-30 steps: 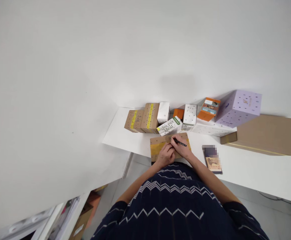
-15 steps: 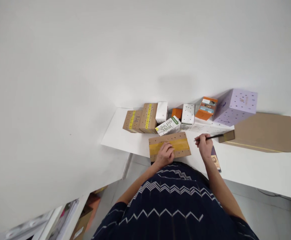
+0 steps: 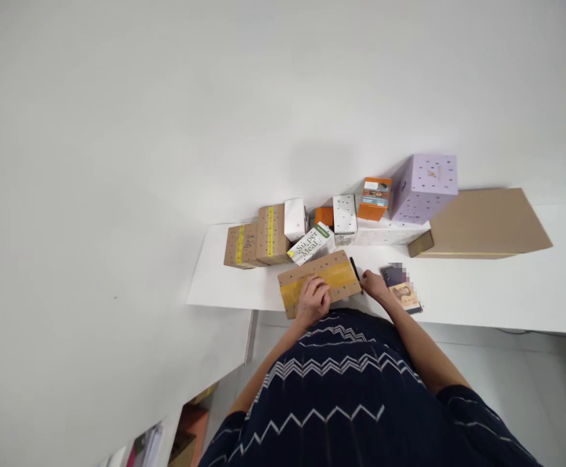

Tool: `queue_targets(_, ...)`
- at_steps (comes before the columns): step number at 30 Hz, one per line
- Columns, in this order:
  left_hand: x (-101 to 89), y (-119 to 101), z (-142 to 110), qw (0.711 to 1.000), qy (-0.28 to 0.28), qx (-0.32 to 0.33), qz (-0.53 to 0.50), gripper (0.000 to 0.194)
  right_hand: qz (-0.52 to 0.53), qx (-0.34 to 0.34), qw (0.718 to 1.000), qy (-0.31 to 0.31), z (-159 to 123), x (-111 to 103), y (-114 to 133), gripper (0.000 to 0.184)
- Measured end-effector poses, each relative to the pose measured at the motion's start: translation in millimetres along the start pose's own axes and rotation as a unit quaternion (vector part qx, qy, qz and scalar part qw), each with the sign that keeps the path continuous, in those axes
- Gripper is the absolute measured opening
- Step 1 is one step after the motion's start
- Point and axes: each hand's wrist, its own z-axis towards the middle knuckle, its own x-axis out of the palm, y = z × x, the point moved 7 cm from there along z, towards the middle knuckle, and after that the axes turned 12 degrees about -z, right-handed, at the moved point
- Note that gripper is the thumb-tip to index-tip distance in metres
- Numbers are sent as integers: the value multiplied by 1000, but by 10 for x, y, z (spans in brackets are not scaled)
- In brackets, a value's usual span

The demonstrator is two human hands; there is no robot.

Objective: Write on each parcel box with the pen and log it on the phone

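Observation:
A taped brown cardboard box (image 3: 345, 277) with small dark dots lies tilted at the table's front edge. Over its yellow tape rests my left hand (image 3: 313, 301), fingers bent and pressed to the top as it steadies the box. My right hand (image 3: 372, 284) is closed around a slim black pen-like tool (image 3: 354, 267), which stands against the box's right end; its tip is hidden and I cannot tell its exact kind. Just right of that hand lies a dark phone (image 3: 393, 275) with a picture card on its lower part.
Behind stand more brown boxes (image 3: 271, 233), a white "Super Meal" carton (image 3: 313, 244), dotted white boxes (image 3: 345, 214), an orange box (image 3: 375, 198) and a tall lilac box (image 3: 426, 188). A big brown box (image 3: 487, 224) lies right, by the wall. The white table (image 3: 487, 292) is narrow.
My right hand has brought the black tool left and down to the box's right end. The box has turned a little, its right end higher. The view has shifted, and the phone shows more fully.

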Motion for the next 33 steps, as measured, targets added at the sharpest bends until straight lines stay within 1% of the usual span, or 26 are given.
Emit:
queue_targets(2, -5, -4, -3, 1000, -2, 6, 1, 21, 8, 7, 1000, -26, -69, -71, -83, 36)
queue_targets(4, -5, -2, -6, 1000, -2, 7, -1, 21, -8, 37, 996, -87, -187, -190, -238, 39)
queue_targets(6, -3, 5, -9, 1000, -2, 5, -3, 20, -41, 94, 982, -158, -346, -307, -434, 48)
queue_targets(7, -2, 11, -11, 1000, -2, 3, -4, 20, -54, 124, 974, -180, -426, -334, -530, 54)
queue_targets(8, 0, 18, -13, 1000, -2, 1, -7, 19, -59, 149, 969, -188, -493, -332, -615, 61)
queue_targets(10, 7, 31, -17, 1000, 1, -4, -12, 19, -50, 175, 968, -172, -580, -258, -737, 71)
queue_targets(11, 11, 35, -18, 1000, 2, -5, -13, 19, -44, 176, 970, -163, -604, -210, -770, 71)
queue_targets(14, 15, 28, -17, 1000, 3, -3, -12, 20, -39, 160, 972, -169, -640, -122, -800, 64)
queue_targets(16, 16, 18, -11, 1000, 2, -3, -9, 19, -39, 152, 969, -188, -653, -116, -802, 59)
queue_targets(19, 23, 2, 3, 1000, 6, -2, -3, 19, -18, 156, 967, -199, -654, -148, -825, 57)
queue_targets(21, 28, -9, 12, 1000, 9, 1, -1, 18, 21, 172, 965, -196, -649, -190, -867, 59)
queue_targets(22, 30, -14, 15, 1000, 10, 3, -1, 19, 57, 182, 964, -185, -644, -206, -893, 60)
queue_targets(24, 32, -20, 20, 1000, 12, 2, -1, 20, 180, 193, 952, -157, -647, -239, -921, 64)
queue_targets(25, 33, -23, 21, 1000, 12, 0, 0, 20, 264, 187, 935, -143, -659, -269, -903, 66)
queue_targets(26, 33, -26, 23, 1000, 12, -1, 1, 20, 354, 172, 910, -132, -684, -318, -860, 67)
queue_targets(28, 40, -30, 26, 1000, 16, -4, 3, 20, 527, 119, 835, -106, -777, -481, -689, 66)
queue_targets(29, 44, -31, 28, 1000, 19, -6, 4, 20, 596, 90, 794, -84, -849, -584, -568, 61)
queue_targets(31, 56, -26, 30, 1000, 24, -12, 6, 21, 695, 23, 718, -19, -1030, -811, -254, 55)
queue_targets(32, 63, -22, 30, 1000, 26, -14, 6, 21, 722, -12, 692, 9, -1132, -931, -86, 53)
queue_targets(33, 68, -18, 29, 1000, 25, -16, 6, 21, 737, -43, 673, 36, -1232, -1034, 84, 52)
